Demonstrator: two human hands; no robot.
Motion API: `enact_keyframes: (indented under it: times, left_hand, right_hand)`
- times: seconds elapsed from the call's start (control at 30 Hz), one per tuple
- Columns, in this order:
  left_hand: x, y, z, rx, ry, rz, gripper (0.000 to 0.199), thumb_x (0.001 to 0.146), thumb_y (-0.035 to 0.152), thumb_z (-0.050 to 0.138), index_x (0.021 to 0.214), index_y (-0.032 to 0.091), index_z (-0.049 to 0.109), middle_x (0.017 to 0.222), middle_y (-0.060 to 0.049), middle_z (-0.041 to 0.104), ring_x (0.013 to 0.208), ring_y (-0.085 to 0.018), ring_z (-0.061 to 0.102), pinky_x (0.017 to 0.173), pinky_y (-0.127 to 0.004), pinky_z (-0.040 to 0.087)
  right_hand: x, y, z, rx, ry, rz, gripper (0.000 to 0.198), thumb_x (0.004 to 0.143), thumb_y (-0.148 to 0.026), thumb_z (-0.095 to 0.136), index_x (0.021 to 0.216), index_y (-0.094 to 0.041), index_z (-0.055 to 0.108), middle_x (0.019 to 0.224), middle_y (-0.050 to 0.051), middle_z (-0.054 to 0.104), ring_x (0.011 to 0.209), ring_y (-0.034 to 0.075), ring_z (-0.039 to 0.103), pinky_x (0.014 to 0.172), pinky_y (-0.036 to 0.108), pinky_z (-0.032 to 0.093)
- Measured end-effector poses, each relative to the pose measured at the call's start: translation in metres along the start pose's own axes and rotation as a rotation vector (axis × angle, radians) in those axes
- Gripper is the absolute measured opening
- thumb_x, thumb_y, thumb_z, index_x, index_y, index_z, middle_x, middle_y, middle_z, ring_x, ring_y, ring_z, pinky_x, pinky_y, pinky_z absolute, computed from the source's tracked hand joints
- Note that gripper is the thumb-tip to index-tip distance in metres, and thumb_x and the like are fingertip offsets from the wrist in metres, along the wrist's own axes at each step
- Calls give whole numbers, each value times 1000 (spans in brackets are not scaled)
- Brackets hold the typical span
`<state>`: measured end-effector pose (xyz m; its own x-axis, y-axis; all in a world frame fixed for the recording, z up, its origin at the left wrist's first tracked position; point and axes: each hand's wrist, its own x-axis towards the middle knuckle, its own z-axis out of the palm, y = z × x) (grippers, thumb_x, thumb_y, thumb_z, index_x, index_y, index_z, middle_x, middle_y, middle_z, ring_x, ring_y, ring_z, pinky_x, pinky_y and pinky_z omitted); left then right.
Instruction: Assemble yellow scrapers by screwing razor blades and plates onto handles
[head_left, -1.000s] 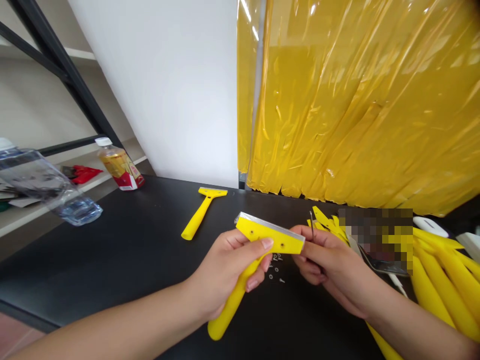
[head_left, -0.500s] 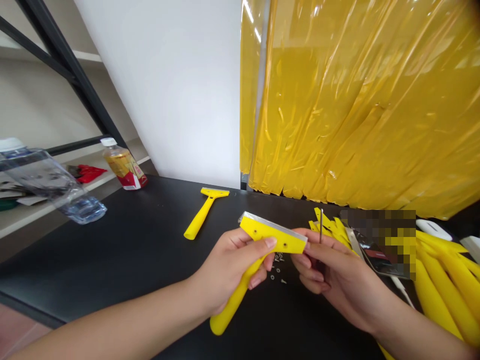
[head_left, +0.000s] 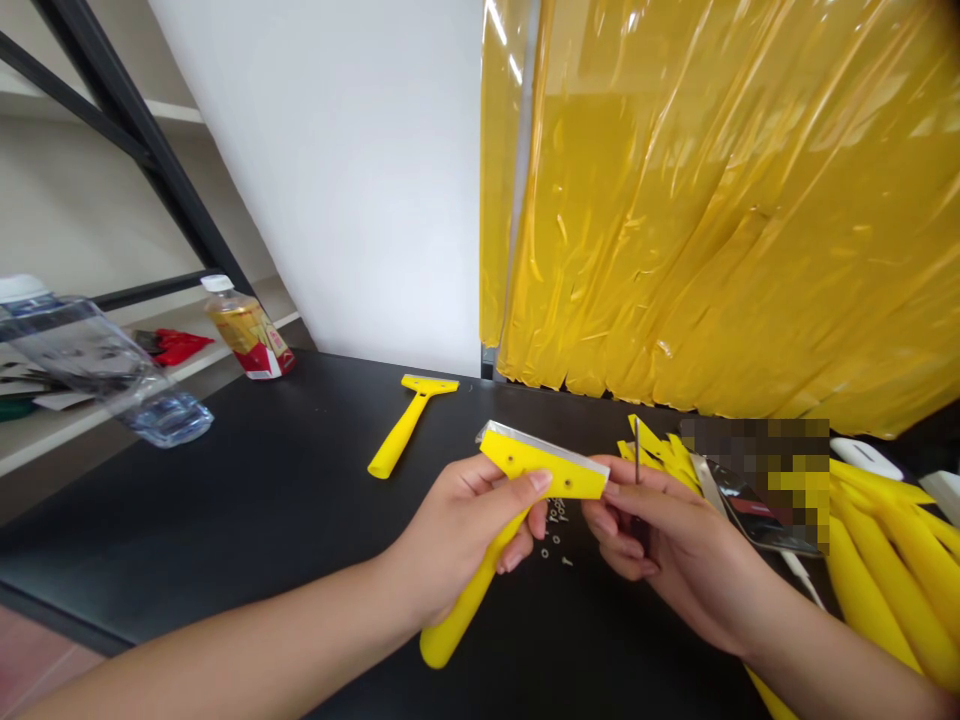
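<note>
My left hand [head_left: 476, 535] is closed around a yellow scraper [head_left: 547, 470], its thumb pressed on the head near two screw holes. A metal blade strip edges the top of that head. In my right hand [head_left: 660, 520] is a slim screwdriver [head_left: 637, 448], its thin shaft pointing up and its dark handle mostly hidden by the fingers. The right thumb and index finger are at the right end of the scraper head; whether they pinch it I cannot tell. Small screws and nuts [head_left: 556, 540] lie on the black table [head_left: 300, 520] below and between the hands.
Another yellow scraper [head_left: 405, 425] lies farther back. Yellow handles [head_left: 885, 560] and a phone [head_left: 750, 500] with a white cable crowd the right side. A drink bottle [head_left: 251, 330] and a clear water bottle [head_left: 112, 360] stand left. Yellow film [head_left: 712, 220] hangs behind.
The scraper head's right end has shifted slightly left and up. My right hand and the screwdriver have moved a little left. My left hand keeps its grip.
</note>
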<state>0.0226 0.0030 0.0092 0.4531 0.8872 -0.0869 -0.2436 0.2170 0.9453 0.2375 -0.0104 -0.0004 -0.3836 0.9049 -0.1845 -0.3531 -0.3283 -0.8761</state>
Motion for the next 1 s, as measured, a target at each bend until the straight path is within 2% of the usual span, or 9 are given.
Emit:
enact_keyframes:
  times: [0.23,0.37,0.47,0.53,0.6,0.67,0.83,1.0]
  left_hand:
    - [1,0,-3,-41,-33,-48,32,97,42,70,81,14,64,71,0,63,47,-6,48,48,-22,32]
    - [1,2,-4,-98,-17,-67,33,95,39,72,76,15,62,65,2,57,45,-5,43,47,-21,30]
    - [4,4,-6,-140,13,-73,35,96,38,71,71,15,59,61,3,54,43,-5,42,47,-22,31]
    - [6,6,-9,-153,26,-74,38,96,38,69,68,16,58,58,4,52,42,-5,41,48,-22,32]
    - [8,7,-10,-154,30,-76,39,96,38,69,66,16,57,56,4,51,42,-5,40,48,-22,31]
    - [8,8,-10,-149,25,-80,40,96,39,69,65,16,58,54,4,50,42,-6,40,48,-23,31]
    - [6,8,-10,-132,-2,-95,42,95,41,70,63,17,57,52,4,48,43,-7,40,48,-23,30]
    - [6,8,-8,-138,14,-98,42,96,40,69,63,17,57,53,4,49,43,-6,40,48,-23,30]
  right_hand:
    - [-1,1,-1,110,-47,62,12,94,-32,69,99,-21,70,74,-2,49,58,8,27,50,23,16]
    - [1,-5,-5,58,-76,74,13,95,-34,69,96,-21,70,75,-2,51,56,8,29,50,23,17]
    - [6,-12,-14,-237,13,-11,21,97,-43,66,99,-24,71,75,-1,54,55,9,34,49,25,20]
    - [11,-13,-23,-678,119,-127,26,101,-46,58,109,-27,73,76,0,59,59,13,45,51,25,31]
    - [17,-11,-32,-1124,186,-240,27,102,-41,54,116,-29,74,85,2,68,73,18,60,65,30,45]
    - [22,-4,-37,-1373,195,-310,29,100,-32,54,120,-32,75,98,4,74,88,22,68,80,35,49]
    - [31,11,-41,-1520,127,-325,38,97,-24,51,125,-33,75,106,4,76,92,24,72,83,38,51]
    - [32,11,-39,-1561,157,-328,35,99,-30,51,127,-31,71,108,5,77,92,24,73,81,37,52]
